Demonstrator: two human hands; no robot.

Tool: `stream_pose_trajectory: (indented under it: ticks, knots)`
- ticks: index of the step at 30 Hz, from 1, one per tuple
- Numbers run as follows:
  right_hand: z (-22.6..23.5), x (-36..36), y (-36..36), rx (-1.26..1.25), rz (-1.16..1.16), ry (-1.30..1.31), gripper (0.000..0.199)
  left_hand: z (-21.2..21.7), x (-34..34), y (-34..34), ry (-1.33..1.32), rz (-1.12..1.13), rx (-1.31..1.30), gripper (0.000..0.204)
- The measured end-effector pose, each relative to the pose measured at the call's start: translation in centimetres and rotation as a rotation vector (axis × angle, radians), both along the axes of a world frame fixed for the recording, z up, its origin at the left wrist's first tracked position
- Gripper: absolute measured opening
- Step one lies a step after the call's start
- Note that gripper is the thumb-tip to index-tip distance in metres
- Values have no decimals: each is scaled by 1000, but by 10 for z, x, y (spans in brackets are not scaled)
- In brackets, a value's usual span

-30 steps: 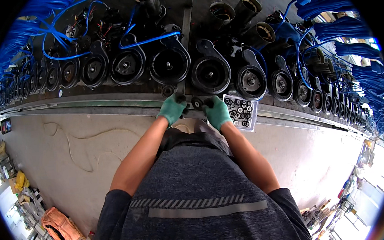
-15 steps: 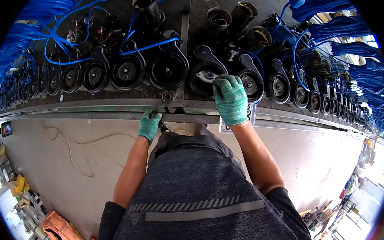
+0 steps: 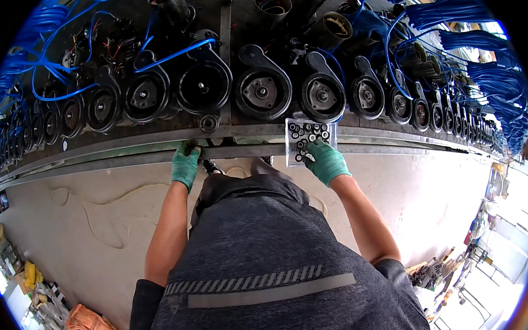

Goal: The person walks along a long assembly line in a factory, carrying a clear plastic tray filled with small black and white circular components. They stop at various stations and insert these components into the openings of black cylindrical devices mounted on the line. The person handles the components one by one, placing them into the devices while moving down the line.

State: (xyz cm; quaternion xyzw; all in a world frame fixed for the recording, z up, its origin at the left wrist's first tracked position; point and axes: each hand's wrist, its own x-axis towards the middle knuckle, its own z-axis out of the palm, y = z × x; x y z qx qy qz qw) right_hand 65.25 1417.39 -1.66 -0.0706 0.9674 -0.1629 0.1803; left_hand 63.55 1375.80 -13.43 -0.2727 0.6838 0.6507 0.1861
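My right hand, in a green glove, reaches into a clear plastic box at the bench edge. Its thumb and fingers are apart among small black rings. Whether a fingertip touches one is hard to see. My left hand, gloved alike, has curled fingers at the bench's front rail; what they hold, if anything, is hidden. Beyond the box sits a round black housing with a metal plate lying flat inside. Left of it, another black housing shows a bare central shaft and no plate.
A long row of similar black housings lines the bench both ways. Behind stand metal cylinders with wires inside. Blue cable coils hang at both sides. A small round part lies near the bench edge.
My right hand has left the housing, where the plate was tilted, and come down to the box of rings. The plate now lies flat. My left hand stays by the rail as the view shifts.
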Motion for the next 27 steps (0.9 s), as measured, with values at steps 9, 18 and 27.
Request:
stream_pose_trajectory:
  ticks: [9,18,27]
  knots:
    - [-28,-8,-17,152,-215,-107,24,7,2,2,36,-33,-106,27]
    - [7,-44,-114,-454,-268,-289,23,6,-8,10,150,34,-31,27]
    - [-83,-108,-233,-667,-497,-426,26,22,-55,9,231,-273,-439,45]
